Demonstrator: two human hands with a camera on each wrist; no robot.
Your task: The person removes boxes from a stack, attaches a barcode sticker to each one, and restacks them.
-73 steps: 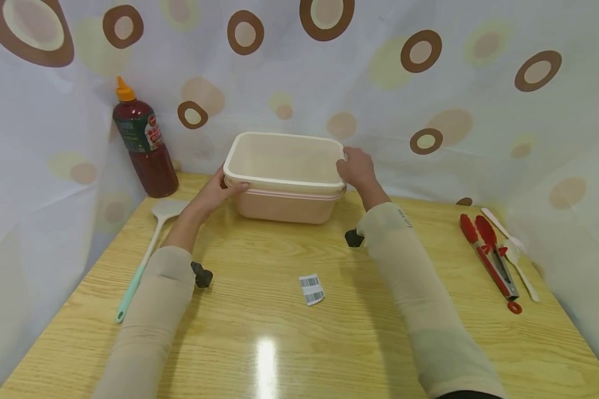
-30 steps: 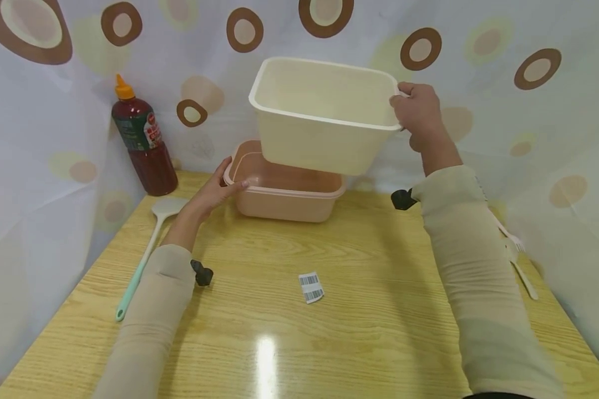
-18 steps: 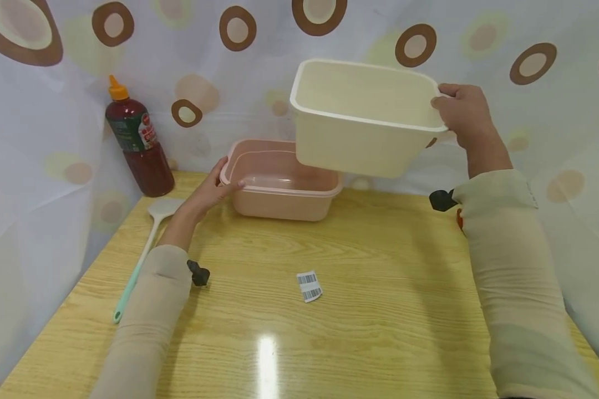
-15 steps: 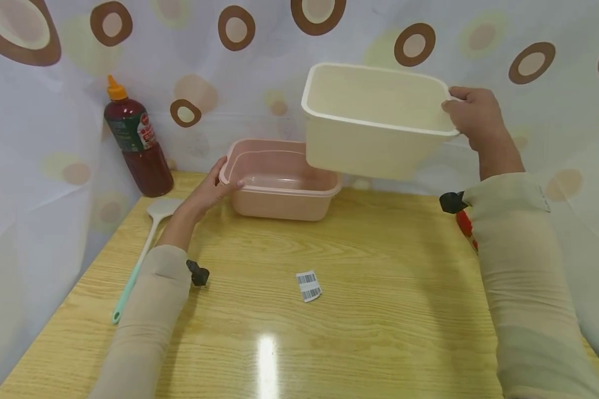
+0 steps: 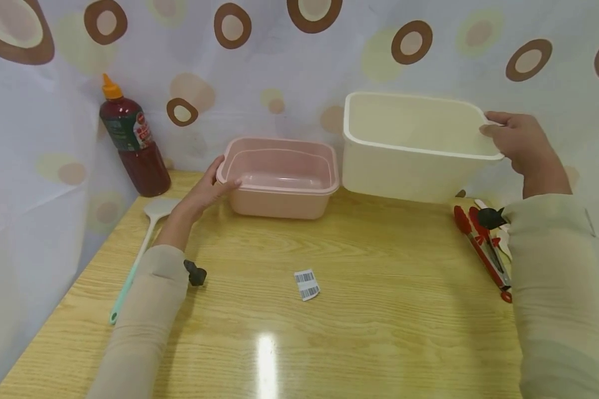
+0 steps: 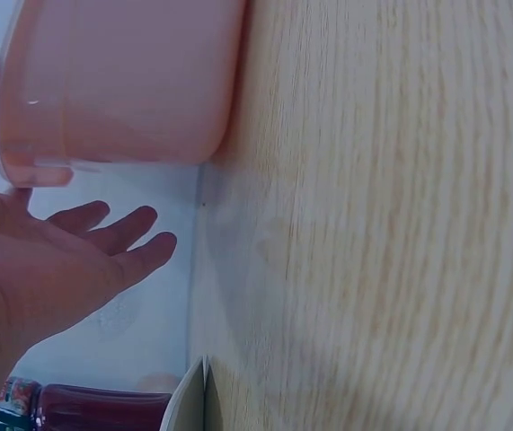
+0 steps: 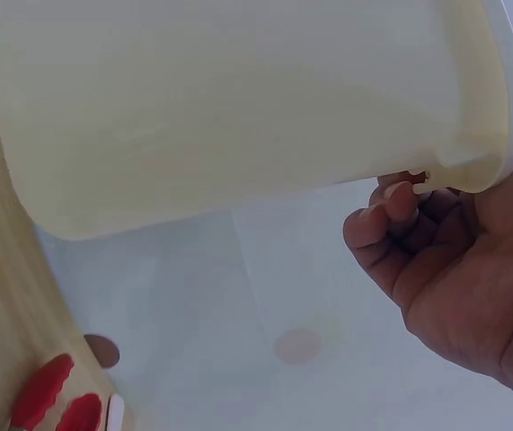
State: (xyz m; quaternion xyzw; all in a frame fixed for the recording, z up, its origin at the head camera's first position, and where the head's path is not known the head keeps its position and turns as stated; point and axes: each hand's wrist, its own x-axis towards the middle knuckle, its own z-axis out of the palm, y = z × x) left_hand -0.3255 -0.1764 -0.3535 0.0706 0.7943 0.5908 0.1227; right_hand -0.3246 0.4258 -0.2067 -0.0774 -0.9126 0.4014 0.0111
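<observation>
A pink plastic basin (image 5: pixel 279 202) rests on the table against the back cloth. My left hand (image 5: pixel 204 191) holds its left end, with the thumb over the rim; the left wrist view shows the other fingers (image 6: pixel 117 238) spread loosely below the rim. To the right, a deeper cream plastic bin (image 5: pixel 404 172) hangs upright beside the basin, low over the table's back edge. By its right rim my right hand (image 5: pixel 521 136) grips it, thumb inside; curled fingers (image 7: pixel 391 211) show under the rim in the right wrist view.
Red-tipped tongs (image 5: pixel 484 249) and pale cutlery (image 5: pixel 504 241) lie near the right sleeve, partly hidden by it. A sauce bottle (image 5: pixel 135 144) stands at the back left, by a long-handled turner (image 5: pixel 145 238). A barcode label (image 5: pixel 306 284) lies mid-table.
My right hand has lifted the cream bin out of the pink basin, carried it right and lowered it. My left hand has kept its hold on the basin.
</observation>
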